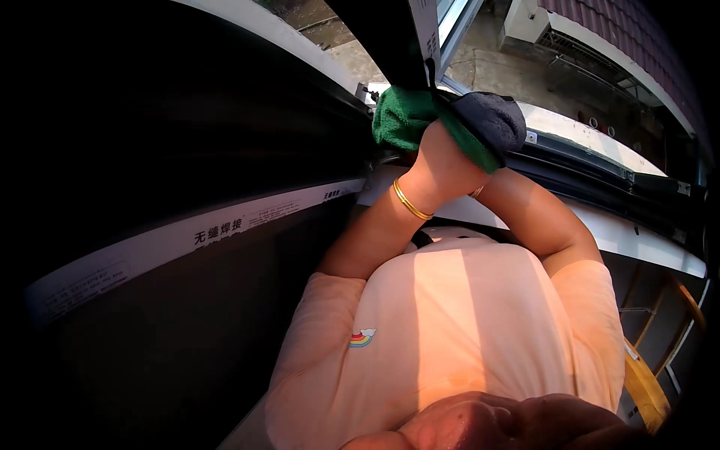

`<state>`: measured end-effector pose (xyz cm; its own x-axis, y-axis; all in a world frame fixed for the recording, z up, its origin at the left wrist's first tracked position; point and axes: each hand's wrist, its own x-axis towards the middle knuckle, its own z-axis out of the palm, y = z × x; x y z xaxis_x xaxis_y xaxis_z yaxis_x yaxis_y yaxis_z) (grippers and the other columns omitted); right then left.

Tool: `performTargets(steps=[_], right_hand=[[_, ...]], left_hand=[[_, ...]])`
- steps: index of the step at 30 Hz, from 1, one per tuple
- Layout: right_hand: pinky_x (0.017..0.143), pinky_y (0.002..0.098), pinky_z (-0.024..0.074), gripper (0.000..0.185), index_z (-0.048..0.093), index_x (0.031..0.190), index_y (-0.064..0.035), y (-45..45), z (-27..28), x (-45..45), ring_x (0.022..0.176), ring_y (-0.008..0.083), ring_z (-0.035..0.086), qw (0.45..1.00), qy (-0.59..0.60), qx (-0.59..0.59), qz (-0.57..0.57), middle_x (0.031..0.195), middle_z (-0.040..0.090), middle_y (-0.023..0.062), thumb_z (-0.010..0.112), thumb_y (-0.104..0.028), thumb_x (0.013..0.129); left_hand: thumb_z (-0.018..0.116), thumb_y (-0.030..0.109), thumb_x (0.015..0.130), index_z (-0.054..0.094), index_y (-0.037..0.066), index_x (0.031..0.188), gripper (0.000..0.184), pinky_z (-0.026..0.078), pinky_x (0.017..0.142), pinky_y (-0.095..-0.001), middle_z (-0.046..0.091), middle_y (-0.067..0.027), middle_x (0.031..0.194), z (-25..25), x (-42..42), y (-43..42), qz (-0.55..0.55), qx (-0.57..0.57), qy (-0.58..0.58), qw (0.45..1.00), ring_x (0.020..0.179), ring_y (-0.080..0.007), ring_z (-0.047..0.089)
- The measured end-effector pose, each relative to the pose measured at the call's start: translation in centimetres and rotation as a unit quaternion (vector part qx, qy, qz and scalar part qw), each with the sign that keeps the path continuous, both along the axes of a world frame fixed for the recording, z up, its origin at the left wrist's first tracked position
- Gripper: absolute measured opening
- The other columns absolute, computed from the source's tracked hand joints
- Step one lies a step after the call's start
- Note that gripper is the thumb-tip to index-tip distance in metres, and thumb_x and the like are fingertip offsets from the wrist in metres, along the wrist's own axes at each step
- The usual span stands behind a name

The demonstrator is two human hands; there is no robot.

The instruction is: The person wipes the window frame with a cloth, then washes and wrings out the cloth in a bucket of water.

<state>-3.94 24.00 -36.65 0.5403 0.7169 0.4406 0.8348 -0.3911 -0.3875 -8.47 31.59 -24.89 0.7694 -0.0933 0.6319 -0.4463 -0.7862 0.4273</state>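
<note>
A green and dark grey cloth (405, 120) is bunched against the lower end of a dark upright frame piece (401, 45). My left hand (450, 161), with a gold bangle on its wrist, is raised in front of my chest and grips the cloth; its fingers are covered by the folds. My right forearm (536, 214) crosses in from the right, and its wrist passes behind my left hand. That hides my right hand and its fingers, so what it holds does not show.
A white printed strip (217, 225) runs along the dark panel at left. A window sill with dark rails (585, 161) lies to the right of my hands. Beyond the opening are a paved yard and a tiled roof (630, 45). Yellow wooden furniture (645, 382) stands at lower right.
</note>
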Motion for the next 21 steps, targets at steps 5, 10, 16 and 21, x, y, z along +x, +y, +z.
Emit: performTargets(steps=[5,10,16,21], right_hand=[[0.110,0.0442,0.0338,0.046,0.057,0.130,-0.0125,-2.8,0.8,-0.2,0.127,0.0338,0.047,0.999,-0.005,-0.025,-0.041,0.135,0.053,0.0151,0.062,-0.036,0.091],[0.109,0.0439,0.0351,0.044,0.058,0.127,-0.0116,4.4,0.1,-2.3,0.124,0.0335,0.049,0.998,0.017,0.003,-0.068,0.132,0.055,0.0154,0.062,-0.037,0.091],[0.107,0.0435,0.0366,0.043,0.060,0.125,-0.0105,8.4,-1.1,-1.5,0.121,0.0332,0.051,0.991,0.128,0.013,-0.039,0.129,0.057,0.0158,0.063,-0.038,0.092],[0.105,0.0433,0.0377,0.041,0.063,0.118,-0.0103,7.4,-2.6,-1.5,0.117,0.0348,0.053,0.982,-0.183,-0.051,0.003,0.123,0.060,0.0155,0.065,-0.039,0.090]], left_hand=[[0.068,0.014,0.074,0.069,0.010,0.102,0.029,0.054,0.081,-0.0387,0.068,-0.0087,0.105,0.1,-0.2,-1.2,-0.090,-0.021,0.005,0.996,0.094,-0.0304,0.066],[0.064,0.012,0.075,0.069,0.010,0.105,0.031,0.054,0.084,-0.0385,0.068,-0.0086,0.107,-0.9,-0.6,-0.4,-0.091,0.082,0.085,0.989,0.098,-0.0291,0.065],[0.066,0.014,0.072,0.070,0.013,0.095,0.024,0.054,0.080,-0.0386,0.069,-0.0074,0.100,-1.2,0.0,1.7,-0.020,0.000,0.046,0.999,0.092,-0.0301,0.066],[0.069,0.019,0.070,0.069,0.015,0.089,0.020,0.053,0.070,-0.0387,0.068,-0.0058,0.093,-2.3,0.1,0.4,0.004,0.055,-0.016,0.998,0.085,-0.0295,0.066]])
